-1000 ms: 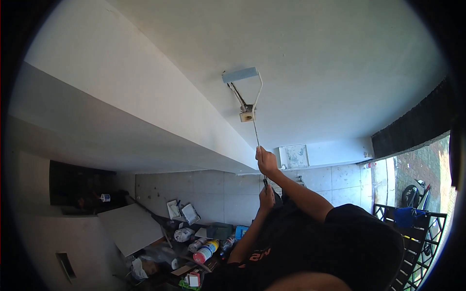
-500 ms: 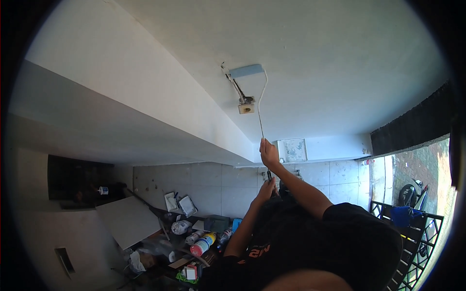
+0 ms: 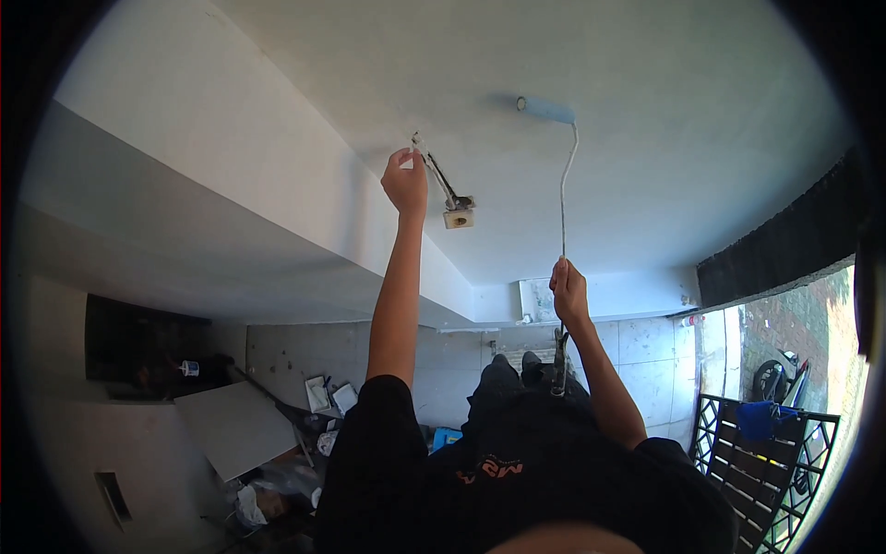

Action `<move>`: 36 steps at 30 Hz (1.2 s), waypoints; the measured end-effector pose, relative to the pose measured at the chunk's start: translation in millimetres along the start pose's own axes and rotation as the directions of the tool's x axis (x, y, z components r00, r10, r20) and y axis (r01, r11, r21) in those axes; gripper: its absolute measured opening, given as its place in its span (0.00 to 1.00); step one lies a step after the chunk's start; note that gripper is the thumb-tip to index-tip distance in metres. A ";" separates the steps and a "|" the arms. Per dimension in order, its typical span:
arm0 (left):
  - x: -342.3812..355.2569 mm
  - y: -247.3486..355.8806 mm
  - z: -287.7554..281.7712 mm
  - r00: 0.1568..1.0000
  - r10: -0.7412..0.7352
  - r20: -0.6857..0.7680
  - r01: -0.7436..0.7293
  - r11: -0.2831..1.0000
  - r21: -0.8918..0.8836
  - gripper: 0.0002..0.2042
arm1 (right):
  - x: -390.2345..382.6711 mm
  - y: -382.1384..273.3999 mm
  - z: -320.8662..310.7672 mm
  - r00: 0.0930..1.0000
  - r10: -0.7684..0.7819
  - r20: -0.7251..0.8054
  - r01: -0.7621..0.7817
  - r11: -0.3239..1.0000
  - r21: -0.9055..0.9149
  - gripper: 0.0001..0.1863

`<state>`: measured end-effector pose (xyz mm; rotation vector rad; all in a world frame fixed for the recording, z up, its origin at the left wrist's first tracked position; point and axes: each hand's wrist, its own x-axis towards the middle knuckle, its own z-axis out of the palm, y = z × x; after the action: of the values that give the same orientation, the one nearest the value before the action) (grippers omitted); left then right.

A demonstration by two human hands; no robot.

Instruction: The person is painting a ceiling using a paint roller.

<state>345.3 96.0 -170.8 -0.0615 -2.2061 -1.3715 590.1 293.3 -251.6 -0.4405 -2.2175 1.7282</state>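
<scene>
Paint roller (image 3: pixel 545 108) in right hand (image 3: pixel 568 291), left hand (image 3: pixel 406 183) at ceiling fixture (image 3: pixel 449 198)

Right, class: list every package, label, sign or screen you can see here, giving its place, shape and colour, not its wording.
Blue box: among the floor clutter, lower middle; small, rectangular, bright blue.
White bag: on the floor, lower left; crumpled, white.
Shirt print: on the black shirt; curved orange lettering.
No signs or screens show.
</scene>
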 end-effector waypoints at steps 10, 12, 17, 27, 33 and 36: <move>17.4 10.6 26.9 0.991 0.063 -0.114 -0.034 0.970 0.242 0.14 | 5.5 -6.2 -19.5 1.000 -0.013 -0.011 0.013 1.000 -0.016 0.25; 20.5 10.1 24.1 0.993 0.065 -0.103 -0.037 0.967 0.251 0.13 | 5.9 -5.1 -15.2 1.000 -0.020 -0.012 0.020 1.000 -0.001 0.25; 21.9 7.8 22.6 0.996 0.067 -0.055 -0.053 0.972 0.230 0.13 | 6.2 -5.0 -13.4 1.000 -0.008 -0.010 0.008 1.000 -0.003 0.25; 28.1 -18.5 22.7 0.993 -0.116 -0.017 0.110 0.974 -0.196 0.13 | 9.9 -4.5 -11.9 1.000 -0.011 0.016 0.011 1.000 -0.001 0.25; 0.2 -7.0 4.8 0.965 -0.237 0.112 0.260 0.811 -0.523 0.12 | 9.3 -3.9 -11.2 1.000 -0.002 0.021 0.002 1.000 -0.005 0.25; -31.5 -21.3 0.2 0.936 -0.313 0.160 0.352 0.832 -0.430 0.12 | 4.2 -0.1 -13.3 1.000 -0.012 0.012 0.012 1.000 0.013 0.24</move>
<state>365.6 93.4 -202.8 0.1080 -1.9736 -2.0984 591.8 306.7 -248.1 -0.4143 -2.2112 1.7432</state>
